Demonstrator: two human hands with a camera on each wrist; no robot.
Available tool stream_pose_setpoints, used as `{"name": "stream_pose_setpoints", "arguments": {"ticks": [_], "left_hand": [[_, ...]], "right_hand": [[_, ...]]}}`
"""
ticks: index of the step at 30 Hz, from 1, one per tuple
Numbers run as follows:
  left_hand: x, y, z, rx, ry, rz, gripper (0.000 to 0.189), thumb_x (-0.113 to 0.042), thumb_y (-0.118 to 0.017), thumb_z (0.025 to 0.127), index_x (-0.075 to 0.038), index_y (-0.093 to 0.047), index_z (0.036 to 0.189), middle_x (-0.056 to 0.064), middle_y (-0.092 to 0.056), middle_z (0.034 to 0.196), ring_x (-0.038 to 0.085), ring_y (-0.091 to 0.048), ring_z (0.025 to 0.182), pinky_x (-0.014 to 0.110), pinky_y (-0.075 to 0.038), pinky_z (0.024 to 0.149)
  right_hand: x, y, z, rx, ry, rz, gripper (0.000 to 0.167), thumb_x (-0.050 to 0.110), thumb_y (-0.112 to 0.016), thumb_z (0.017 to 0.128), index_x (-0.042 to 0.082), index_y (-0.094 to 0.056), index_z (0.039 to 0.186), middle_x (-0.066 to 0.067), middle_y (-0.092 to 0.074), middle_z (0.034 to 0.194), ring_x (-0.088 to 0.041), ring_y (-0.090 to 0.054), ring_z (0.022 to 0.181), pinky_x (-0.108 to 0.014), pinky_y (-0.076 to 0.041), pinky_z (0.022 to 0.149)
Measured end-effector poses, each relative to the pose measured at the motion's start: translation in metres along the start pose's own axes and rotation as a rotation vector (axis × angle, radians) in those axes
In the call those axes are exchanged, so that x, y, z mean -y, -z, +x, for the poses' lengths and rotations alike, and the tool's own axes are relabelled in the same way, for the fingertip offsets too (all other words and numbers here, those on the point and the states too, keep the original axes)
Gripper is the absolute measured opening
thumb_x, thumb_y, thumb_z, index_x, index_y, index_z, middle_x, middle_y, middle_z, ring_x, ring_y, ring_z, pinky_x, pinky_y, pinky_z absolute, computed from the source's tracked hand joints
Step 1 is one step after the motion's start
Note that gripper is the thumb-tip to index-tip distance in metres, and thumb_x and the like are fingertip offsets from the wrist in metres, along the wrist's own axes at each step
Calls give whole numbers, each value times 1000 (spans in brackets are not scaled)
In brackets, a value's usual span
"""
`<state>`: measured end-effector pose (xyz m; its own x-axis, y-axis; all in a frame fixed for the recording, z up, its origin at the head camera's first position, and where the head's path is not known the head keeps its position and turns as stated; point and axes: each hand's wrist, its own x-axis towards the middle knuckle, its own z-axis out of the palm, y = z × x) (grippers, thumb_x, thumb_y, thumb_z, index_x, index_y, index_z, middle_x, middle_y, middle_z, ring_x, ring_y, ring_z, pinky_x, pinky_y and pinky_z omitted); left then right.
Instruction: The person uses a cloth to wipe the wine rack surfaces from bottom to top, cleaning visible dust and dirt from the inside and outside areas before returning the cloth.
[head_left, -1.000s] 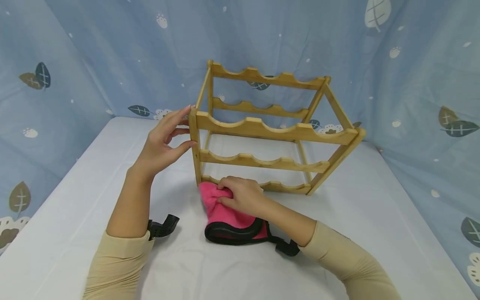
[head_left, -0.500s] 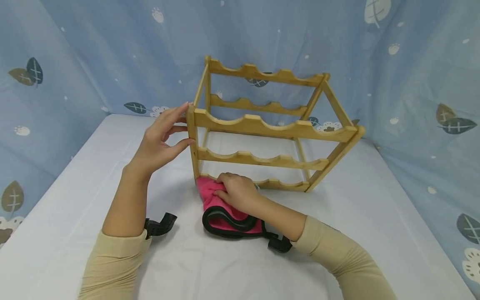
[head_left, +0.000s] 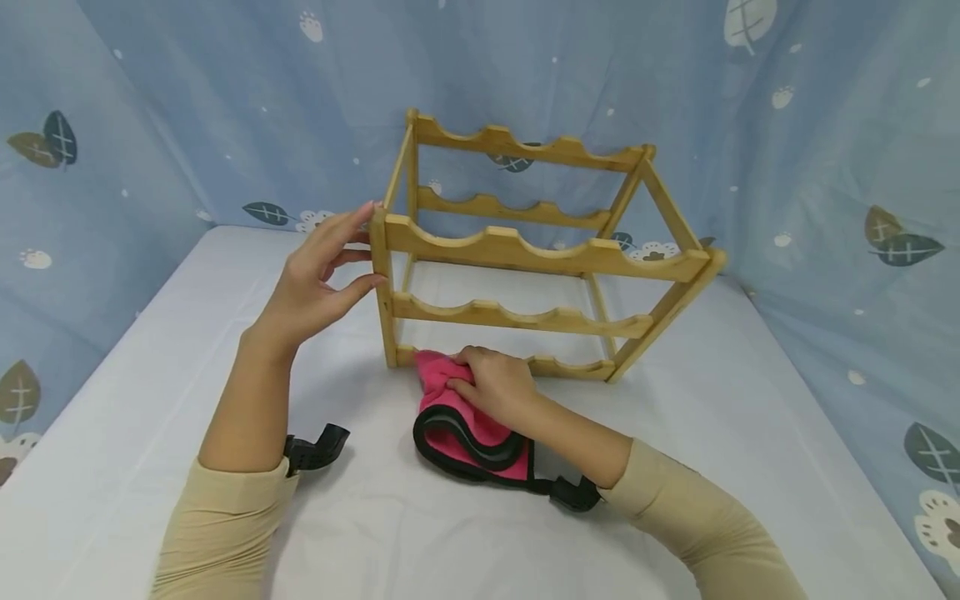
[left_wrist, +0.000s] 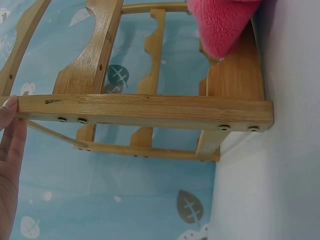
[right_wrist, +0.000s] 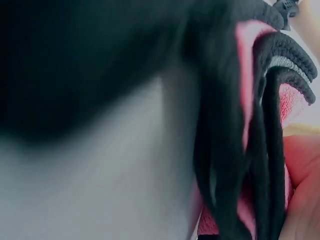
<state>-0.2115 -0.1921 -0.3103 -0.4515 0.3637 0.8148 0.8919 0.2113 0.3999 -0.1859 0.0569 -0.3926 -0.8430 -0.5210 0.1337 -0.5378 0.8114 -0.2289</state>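
A wooden rack with scalloped rails (head_left: 498, 244) stands on the white-covered table. My left hand (head_left: 311, 279) holds the top of its front left post, thumb in front and fingers behind; the left wrist view shows that post (left_wrist: 150, 106) close up. Bunched in my right hand (head_left: 498, 383) is a pink cloth with black edging (head_left: 438, 379), held against the rack's lowest front rail near the left end. Its folded black edges (right_wrist: 265, 140) fill much of the right wrist view. The cloth hides part of the bottom rail.
A blue curtain (head_left: 480, 58) with leaf prints hangs behind the rack and along both sides. White cloth (head_left: 420, 550) covers the table. Black wrist mounts (head_left: 318, 447) stick out from both forearms close to the tabletop.
My right hand has slid the pink cloth a little to the right along the bottom rail, away from the left post. My left hand keeps its hold, and the rack stays in place.
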Motion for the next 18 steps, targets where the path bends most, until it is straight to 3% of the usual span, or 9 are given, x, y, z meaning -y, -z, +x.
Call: {"name": "stream_pose_setpoints", "arguments": {"ticks": [18], "left_hand": [[-3, -2, 0, -13, 28, -3, 87, 33, -65, 64, 7, -36, 142, 8, -45, 137, 11, -52, 115, 22, -49, 95]], "right_hand": [[-29, 10, -21, -50, -102, 54, 30, 33, -77, 78, 12, -70, 99, 4, -65, 78, -9, -53, 62, -23, -40, 46]]}}
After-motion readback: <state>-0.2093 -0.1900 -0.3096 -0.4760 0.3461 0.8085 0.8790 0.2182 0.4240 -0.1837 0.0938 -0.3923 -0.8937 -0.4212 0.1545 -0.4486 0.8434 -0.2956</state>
